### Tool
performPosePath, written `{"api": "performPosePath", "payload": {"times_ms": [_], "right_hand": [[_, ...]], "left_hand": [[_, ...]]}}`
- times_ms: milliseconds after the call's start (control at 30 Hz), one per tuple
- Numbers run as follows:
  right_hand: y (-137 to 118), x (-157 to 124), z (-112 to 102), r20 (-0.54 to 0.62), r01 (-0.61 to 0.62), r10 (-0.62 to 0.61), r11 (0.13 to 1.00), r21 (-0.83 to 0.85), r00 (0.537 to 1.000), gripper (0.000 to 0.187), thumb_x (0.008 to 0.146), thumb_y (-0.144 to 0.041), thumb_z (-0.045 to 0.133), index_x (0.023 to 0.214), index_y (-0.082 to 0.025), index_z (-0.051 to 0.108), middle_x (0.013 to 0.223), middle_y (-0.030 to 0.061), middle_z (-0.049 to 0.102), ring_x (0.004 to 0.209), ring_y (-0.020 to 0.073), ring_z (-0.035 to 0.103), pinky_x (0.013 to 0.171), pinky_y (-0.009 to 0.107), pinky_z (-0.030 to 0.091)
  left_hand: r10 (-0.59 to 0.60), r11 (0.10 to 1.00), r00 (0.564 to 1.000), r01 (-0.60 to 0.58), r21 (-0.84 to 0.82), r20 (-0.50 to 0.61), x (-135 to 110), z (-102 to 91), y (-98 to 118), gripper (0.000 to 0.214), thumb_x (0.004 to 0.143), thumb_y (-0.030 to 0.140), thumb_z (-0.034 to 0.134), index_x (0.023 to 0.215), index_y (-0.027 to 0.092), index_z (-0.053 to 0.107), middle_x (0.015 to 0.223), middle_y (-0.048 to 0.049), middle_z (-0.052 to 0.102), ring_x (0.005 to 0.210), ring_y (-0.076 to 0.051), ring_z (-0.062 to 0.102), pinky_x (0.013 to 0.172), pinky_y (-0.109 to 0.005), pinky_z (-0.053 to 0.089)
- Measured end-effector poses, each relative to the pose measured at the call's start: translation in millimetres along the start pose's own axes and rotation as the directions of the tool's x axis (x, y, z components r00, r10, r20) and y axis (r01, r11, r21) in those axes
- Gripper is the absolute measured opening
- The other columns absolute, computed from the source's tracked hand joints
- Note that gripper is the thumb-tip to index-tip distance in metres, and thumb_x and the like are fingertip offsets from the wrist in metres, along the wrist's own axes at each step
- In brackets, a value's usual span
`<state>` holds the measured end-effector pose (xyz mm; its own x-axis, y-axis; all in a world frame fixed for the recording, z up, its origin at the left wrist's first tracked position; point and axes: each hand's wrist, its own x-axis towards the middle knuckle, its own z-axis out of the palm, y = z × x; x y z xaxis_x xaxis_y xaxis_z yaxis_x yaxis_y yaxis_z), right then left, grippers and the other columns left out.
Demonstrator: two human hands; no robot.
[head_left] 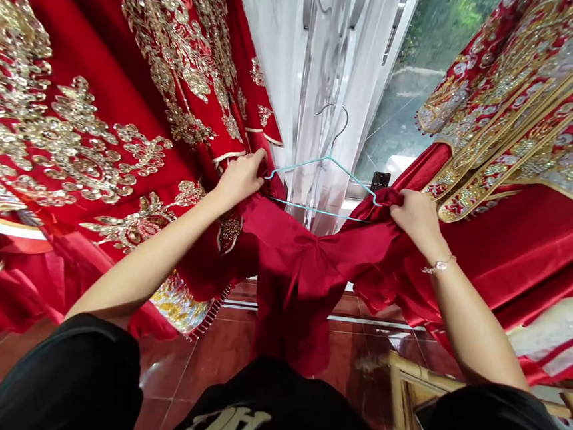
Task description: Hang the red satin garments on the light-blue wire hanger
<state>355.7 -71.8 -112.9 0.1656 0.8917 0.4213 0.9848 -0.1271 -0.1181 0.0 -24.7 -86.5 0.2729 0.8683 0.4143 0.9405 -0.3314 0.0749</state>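
Red dress hangs upright at centre, between the two arms, bow toward the wearer, skirt falling over the tiled floor. Pale blue wire hanger sits at its neckline, hook up, lower bar spanning the opening. Left hand: fingers curled in, apparently pinching the cloth at the left shoulder, right by the hanger's end; fingertips partly hidden. Right hand: closed on bunched cloth at the right shoulder, just beside the other hanger end; bracelet on that wrist. Step looks to be seating and evening the shoulders on the wire. To do it well: draw both sides outward with equal, light pull, keep the bar level, bring the bow under the hook. Bunching at the right deserves smoothing; whether the wire tip there lies fully inside the cloth, cannot tell. Hard tugging could bend thin wire or pucker the neckline. Beaded garments close on the left, more on the right; elbows in, since the beadwork may snag. Behind: white curtain, window, phone standing near the right shoulder. Bamboo frame low at right; best keep the hem away from it.
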Motion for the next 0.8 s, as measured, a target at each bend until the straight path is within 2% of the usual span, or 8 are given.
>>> {"api": "performPosePath", "payload": {"times_ms": [133,200,300,400,500,567,667,800], "right_hand": [[19,7,0,-0.029,-0.062,0.071,0.972,0.228,0.997,0.009,0.07,-0.012,0.058,0.065,-0.019,0.061,0.061,0.0047,0.06,0.07,0.0218,0.059,0.068,0.031,0.04],[28,6,5,0.014,-0.173,0.181,0.905,0.388,0.983,0.011,0.067,-0.012,0.058,0.06,-0.02,0.057,0.054,-0.0008,0.051,0.061,0.017,0.052,0.063,0.029,0.037],[38,-2,21,0.121,-0.346,0.35,0.704,0.62,0.929,0.009,0.063,-0.013,0.056,0.058,-0.02,0.055,0.051,-0.0047,0.046,0.054,0.0126,0.045,0.057,0.027,0.035],[45,-17,42,0.184,-0.374,0.414,0.442,0.815,0.892,0.006,0.057,-0.014,0.053,0.057,-0.02,0.053,0.051,-0.0061,0.046,0.051,0.0098,0.04,0.052,0.024,0.032],[49,-38,58,0.231,-0.339,0.444,0.181,0.923,0.866,0.009,0.05,-0.015,0.052,0.051,-0.02,0.045,0.047,-0.0081,0.04,0.047,0.0063,0.033,0.046,0.021,0.026],[50,-55,65,0.245,-0.307,0.451,0.069,0.949,0.858,0.011,0.046,-0.017,0.053,0.048,-0.02,0.042,0.045,-0.0089,0.038,0.045,0.0048,0.031,0.043,0.019,0.023],[50,-81,70,0.267,-0.297,0.445,-0.004,0.955,0.855,0.011,0.043,-0.02,0.054,0.048,-0.02,0.044,0.045,-0.0088,0.04,0.044,0.0049,0.033,0.041,0.018,0.025],[48,-108,74,0.325,-0.352,0.425,-0.016,0.936,0.845,0.012,0.042,-0.022,0.056,0.049,-0.02,0.046,0.043,-0.0089,0.042,0.042,0.0054,0.033,0.039,0.019,0.026]], "left_hand": [[-0.021,0.991,1.0,0.022,-0.133,0.005,9,-7.3,-18,0.047,0.08,0.012,0.061,0.126,0.012,0.058,0.113,-0.0118,0.072,0.109,-0.028,0.067,0.097,-0.041,0.053],[-0.091,0.991,0.995,0.088,-0.101,-0.027,7,-6.9,-18,0.045,0.081,0.013,0.059,0.126,0.012,0.058,0.119,-0.0145,0.069,0.113,-0.03,0.066,0.098,-0.042,0.052],[-0.17,0.984,0.985,0.171,0.044,-0.033,2,-2.2,-12,0.04,0.084,0.015,0.054,0.123,0.011,0.064,0.125,-0.019,0.065,0.121,-0.038,0.061,0.1,-0.049,0.05],[-0.162,0.982,0.986,0.157,0.106,0.035,0,0.2,-12,0.035,0.084,0.015,0.053,0.113,0.012,0.071,0.12,-0.0173,0.069,0.122,-0.037,0.06,0.104,-0.049,0.047],[-0.075,0.996,0.983,0.083,-0.04,0.165,3,-4.2,-24,0.035,0.08,0.013,0.054,0.108,0.016,0.075,0.115,-0.0105,0.073,0.111,-0.028,0.066,0.103,-0.041,0.048],[0.013,0.977,0.95,0.055,-0.208,0.312,3,-8.6,-32,0.039,0.079,0.012,0.051,0.109,0.018,0.076,0.111,-0.0065,0.076,0.098,-0.022,0.069,0.095,-0.035,0.052],[0.129,0.944,0.901,0.017,-0.33,0.414,-4,-12.2,-31,0.046,0.079,0.011,0.045,0.114,0.017,0.075,0.109,-0.0046,0.077,0.091,-0.018,0.07,0.089,-0.03,0.053],[0.151,0.988,0.94,-0.137,-0.067,0.306,-23,-11.8,-6,0.046,0.081,0.012,0.047,0.117,0.022,0.074,0.114,-0.0056,0.075,0.105,-0.024,0.07,0.095,-0.037,0.052]]}}
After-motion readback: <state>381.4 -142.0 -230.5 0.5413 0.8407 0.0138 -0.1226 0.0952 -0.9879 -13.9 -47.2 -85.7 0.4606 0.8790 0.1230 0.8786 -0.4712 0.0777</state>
